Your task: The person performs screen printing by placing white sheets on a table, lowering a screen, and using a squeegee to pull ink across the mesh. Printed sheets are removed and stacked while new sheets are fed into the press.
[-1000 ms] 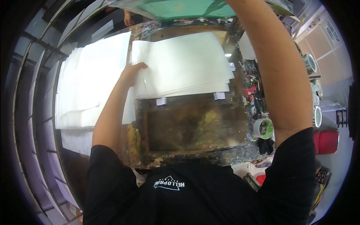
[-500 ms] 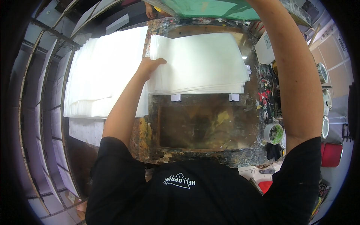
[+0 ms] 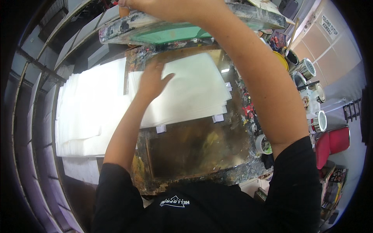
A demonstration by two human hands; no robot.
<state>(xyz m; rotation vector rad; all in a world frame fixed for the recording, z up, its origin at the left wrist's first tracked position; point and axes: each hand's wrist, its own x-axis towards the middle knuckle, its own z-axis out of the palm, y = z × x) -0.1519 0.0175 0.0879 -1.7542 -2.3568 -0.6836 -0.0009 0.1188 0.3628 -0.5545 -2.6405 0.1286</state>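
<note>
My left hand (image 3: 153, 80) is over the near-left part of a fanned stack of white translucent sheets (image 3: 190, 87). Its thumb stands apart from the fingers, which are smeared by motion, and nothing shows in its grasp. My right arm reaches up across the view, and my right hand (image 3: 157, 7), partly cut off by the upper edge, is closed at a screen-printing frame (image 3: 116, 30). Green mesh (image 3: 171, 35) shows under that raised, paint-stained frame. Left of the sheets lies a larger pile of white sheets (image 3: 93, 108).
The stained table board (image 3: 194, 149) carries small white paper tabs (image 3: 161, 129) beside the sheets. A tape roll (image 3: 263, 144) sits at its right edge. Several paint cans (image 3: 307, 69) line the right side, near a red chair (image 3: 336, 143). A metal rack (image 3: 58, 171) stands at left.
The view has shifted and tilted. The screen frame shows lower and more edge-on, with my right hand now in view on it. My left hand has moved from the sheets' left edge onto them, its fingers extended.
</note>
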